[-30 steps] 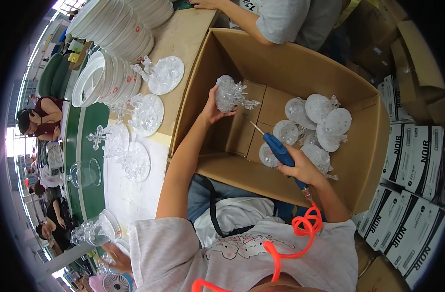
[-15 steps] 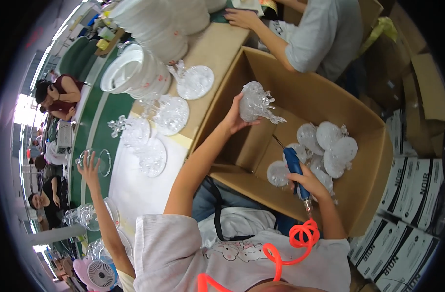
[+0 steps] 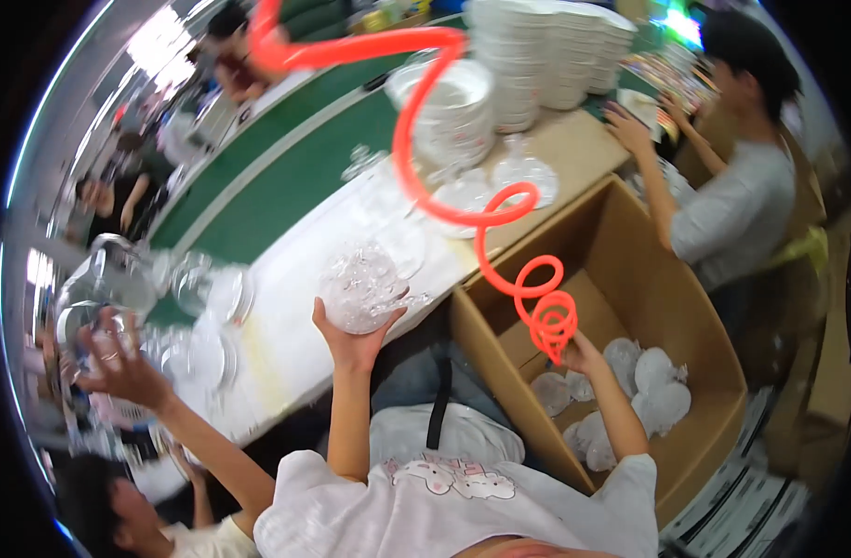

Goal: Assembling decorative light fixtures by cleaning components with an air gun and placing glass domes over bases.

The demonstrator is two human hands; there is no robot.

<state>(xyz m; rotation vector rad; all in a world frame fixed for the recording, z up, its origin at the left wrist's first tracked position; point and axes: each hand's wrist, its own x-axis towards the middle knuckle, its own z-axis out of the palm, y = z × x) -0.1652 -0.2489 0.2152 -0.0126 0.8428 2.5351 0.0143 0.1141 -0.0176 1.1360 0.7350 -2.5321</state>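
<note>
While your left hand (image 3: 351, 342) cups a clear glass dish (image 3: 362, 286) from below, raised over the white table (image 3: 286, 325), your right hand (image 3: 582, 355) sits inside the cardboard box (image 3: 621, 251); its grip is hidden behind an orange coiled cord (image 3: 546, 316).

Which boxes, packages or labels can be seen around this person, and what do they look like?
Cardboard box: open, brown, at the person's right beside the table; their right hand is inside it.
Wrapped pieces: pale rounded bundles on the box floor.
Printed cartons: white with dark lettering, at lower right.
Clear glass piece: unwrapped, in the left hand.
No screens or signs show.
</note>
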